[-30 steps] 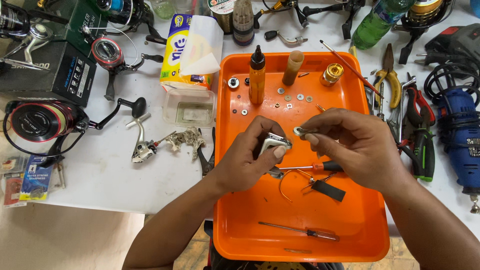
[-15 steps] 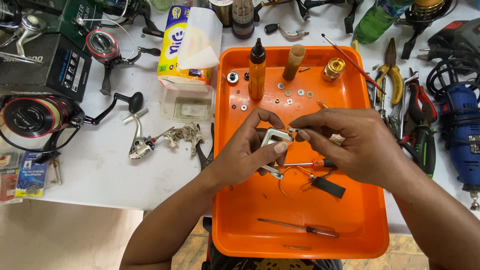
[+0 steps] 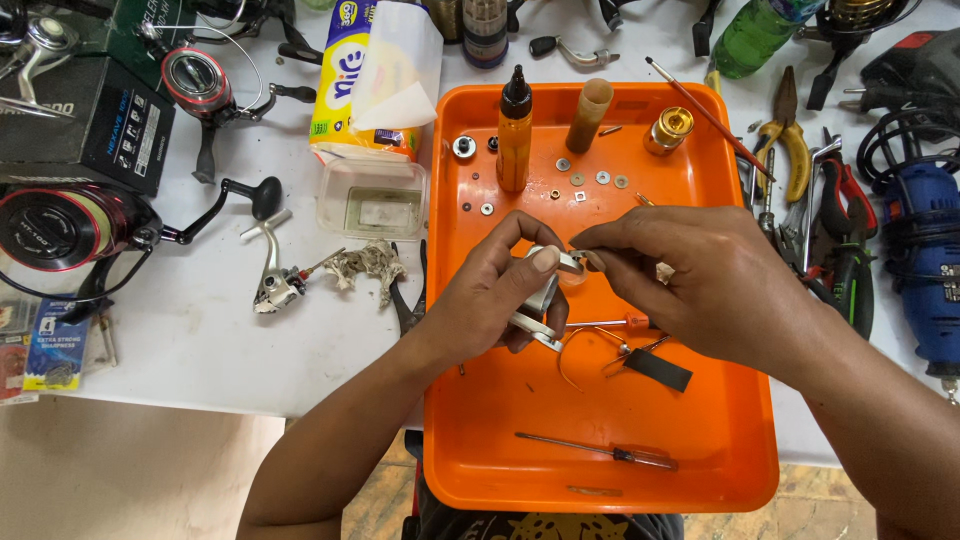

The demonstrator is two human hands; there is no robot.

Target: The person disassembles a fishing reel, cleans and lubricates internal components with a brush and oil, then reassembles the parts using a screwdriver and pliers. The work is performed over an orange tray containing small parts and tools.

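Note:
Over the middle of an orange tray (image 3: 600, 470), my left hand (image 3: 495, 295) grips a small silver metal reel part (image 3: 545, 290), thumb on top. My right hand (image 3: 700, 280) meets it from the right, its thumb and forefinger pinched on a tiny piece at the part's upper edge; the piece is too small to make out. Under the hands lie a thin screwdriver with an orange handle (image 3: 610, 324), a bent wire (image 3: 575, 350) and a black flat piece (image 3: 658, 369).
The tray also holds an orange oil bottle (image 3: 515, 135), a brown tube (image 3: 588, 115), a gold spool part (image 3: 668, 130), several washers (image 3: 585, 180) and a second screwdriver (image 3: 600, 450). Fishing reels (image 3: 60, 225), a tissue pack (image 3: 370, 80) and a clear tub (image 3: 372, 198) lie left; pliers (image 3: 790, 140) and a blue drill (image 3: 925, 250) right.
Both hands stay together on the silver part over the tray. The fingers have shifted slightly on it, and the view has tilted a little.

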